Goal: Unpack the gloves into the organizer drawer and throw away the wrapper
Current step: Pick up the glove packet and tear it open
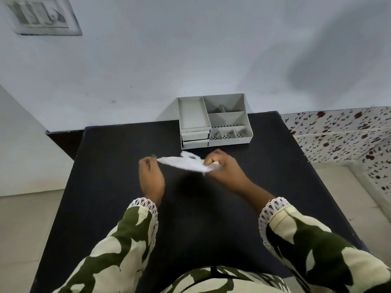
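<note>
A thin white packet of gloves (183, 163) is stretched between both hands just above the black table (105, 187). My left hand (151, 176) pinches its left tip. My right hand (224, 168) is closed around its right end. The picture is blurred, so I cannot separate wrapper from gloves. Behind the hands, at the table's far edge, stands the grey organizer (213, 120) with open top compartments and two small drawers (195, 138) at its front left, both pushed in.
A pale wall rises behind the table, with a switch plate (42, 15) at top left. Floral tiles (338, 134) lie to the right, and light floor shows on both sides of the table.
</note>
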